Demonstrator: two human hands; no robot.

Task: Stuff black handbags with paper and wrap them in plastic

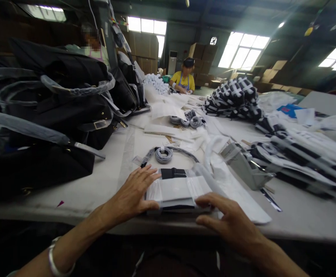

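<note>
A small black bag (pixel 173 174) with white sheets and clear plastic over its front lies flat near the table's front edge. Its plastic-wrapped handle (pixel 189 154) seems to arch away from me, around a coiled grey wrapped strap (pixel 164 154). My left hand (pixel 137 188) touches the bag's left side, fingers stretched and thumb at the lower edge. At the lower right corner is my right hand (pixel 224 211), its thumb and fingers apart and nothing gripped; whether its fingertips touch the plastic I cannot tell. White foam sheets (pixel 237 196) lie right of the bag.
Black bags (pixel 58 111) with wrapped handles are piled at left. A grey tape dispenser (pixel 247 165) stands at right, beside stacked wrapped black pieces (pixel 297 157). More coiled straps (pixel 189 119) lie farther back. Across the table a person in yellow (pixel 183 80) works; another person (pixel 97 52) is behind the bags.
</note>
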